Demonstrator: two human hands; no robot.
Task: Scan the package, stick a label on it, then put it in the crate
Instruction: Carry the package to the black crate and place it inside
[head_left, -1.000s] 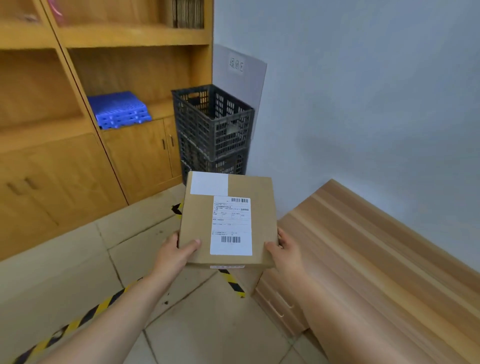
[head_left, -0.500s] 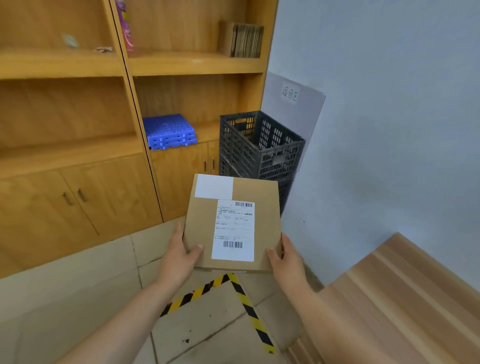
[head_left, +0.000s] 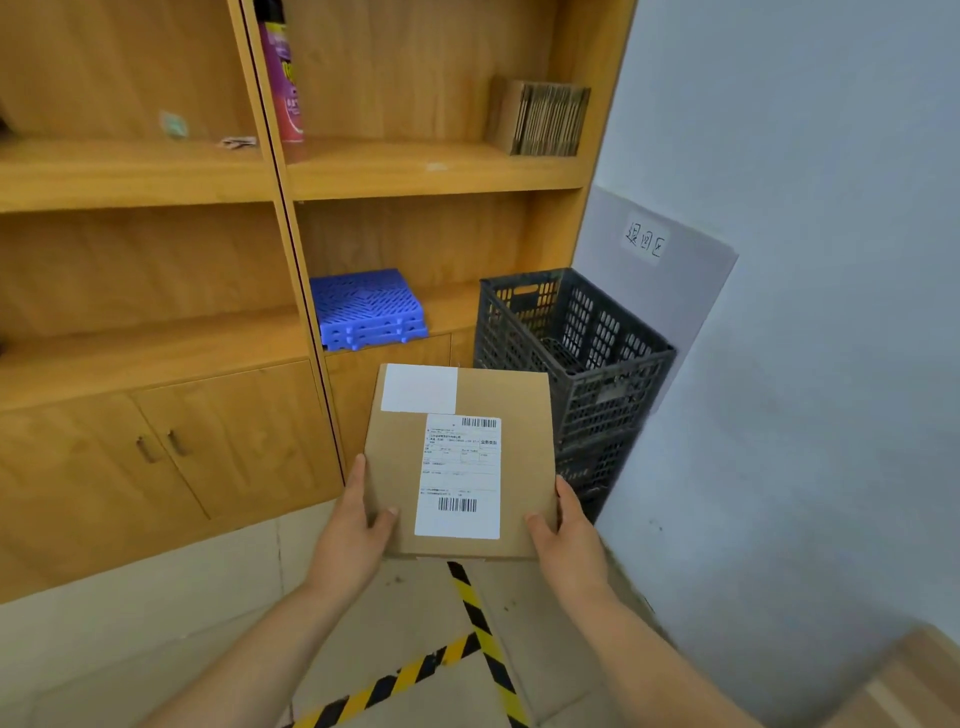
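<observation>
Centre frame: a flat, square-cornered cardboard package (head_left: 462, 462), matte brown, held level in the air over the tiled floor (head_left: 156, 623). A long white shipping label (head_left: 458, 475) with barcodes top and bottom runs down its face, and a blank white sticker (head_left: 418, 388) sits at its upper left corner. The left hand (head_left: 349, 535) clamps the lower left edge, thumb flat on top, fingers curled underneath. The right hand (head_left: 567, 540) grips the lower right corner the same way. Just beyond the box, right of centre, stands the dark grey plastic crate (head_left: 576, 353), lattice-walled, stacked on another against the pale wall. Blue perforated plastic panels (head_left: 366, 309) lie stacked on the wooden shelf (head_left: 415, 171) unit behind. Yellow-and-black hazard tape (head_left: 478, 639) crosses the floor below.
</observation>
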